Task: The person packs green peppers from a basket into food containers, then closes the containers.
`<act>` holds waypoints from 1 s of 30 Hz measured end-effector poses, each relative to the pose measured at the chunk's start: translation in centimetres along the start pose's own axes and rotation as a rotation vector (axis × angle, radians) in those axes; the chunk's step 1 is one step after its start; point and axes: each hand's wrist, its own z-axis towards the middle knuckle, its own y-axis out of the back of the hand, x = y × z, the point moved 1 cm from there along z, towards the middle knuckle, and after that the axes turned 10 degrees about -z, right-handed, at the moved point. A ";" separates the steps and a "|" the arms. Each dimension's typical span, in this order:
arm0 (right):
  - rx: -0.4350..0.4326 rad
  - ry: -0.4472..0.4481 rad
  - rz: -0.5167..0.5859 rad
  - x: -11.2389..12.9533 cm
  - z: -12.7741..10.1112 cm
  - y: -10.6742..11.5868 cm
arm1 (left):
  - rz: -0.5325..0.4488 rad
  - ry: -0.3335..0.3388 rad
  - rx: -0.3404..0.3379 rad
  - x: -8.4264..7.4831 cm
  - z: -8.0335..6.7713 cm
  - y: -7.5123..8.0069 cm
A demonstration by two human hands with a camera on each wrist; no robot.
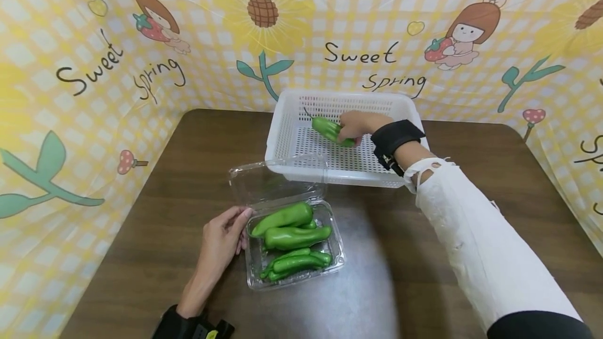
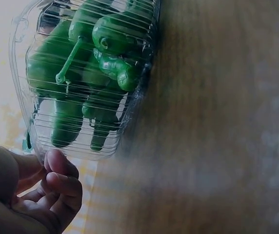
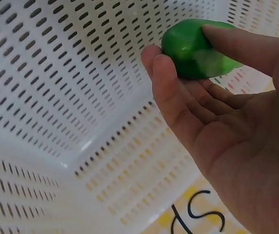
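My right hand (image 1: 361, 123) grips a green pepper (image 1: 325, 128) inside the white perforated basket (image 1: 344, 178). In the right wrist view, thumb and fingers close around that pepper (image 3: 190, 48), which is off the basket floor; its thin stem points to the far left in the head view. My left hand (image 1: 221, 237) pinches the left rim of a clear plastic clamshell container (image 1: 339, 266), near the hinge. Several green peppers (image 1: 298, 237) lie in that container. Its lid (image 1: 278, 181) stands open toward the basket. Through the ribbed wall, peppers (image 2: 56, 73) show in the left wrist view.
Both containers stand on a dark brown wooden table (image 1: 188, 171). The basket sits at its back edge, close to a yellow checked cloth (image 1: 207, 82) that hangs behind and at the sides. The raised lid overlaps the basket's front left corner.
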 end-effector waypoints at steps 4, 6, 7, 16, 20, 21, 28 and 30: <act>-0.012 0.006 -0.052 0.1 -1.3 0.6 | 0.009 -0.008 0.001 1.6 0.5 0.2; -0.017 0.009 -0.065 0.2 -1.8 0.9 | 0.004 -0.009 0.003 1.8 0.6 0.2; -0.022 0.014 -0.068 0.2 -2.1 1.0 | 0.004 -0.009 0.003 1.8 0.7 0.2; -0.087 0.062 -0.053 -0.7 -4.5 2.4 | 0.023 0.011 0.005 -0.1 0.1 0.0; -0.124 0.075 -0.054 -1.0 -6.4 2.7 | 0.031 -0.006 0.013 0.9 0.2 0.2; -0.132 0.080 -0.057 -1.1 -6.8 2.8 | 0.033 -0.007 0.014 1.2 0.3 0.2; -0.193 0.086 -0.095 -1.9 -9.6 2.5 | 0.035 0.010 0.019 1.8 0.4 0.2; -0.203 0.080 -0.089 -2.1 -10.4 2.4 | 0.035 0.009 0.017 1.8 0.4 0.2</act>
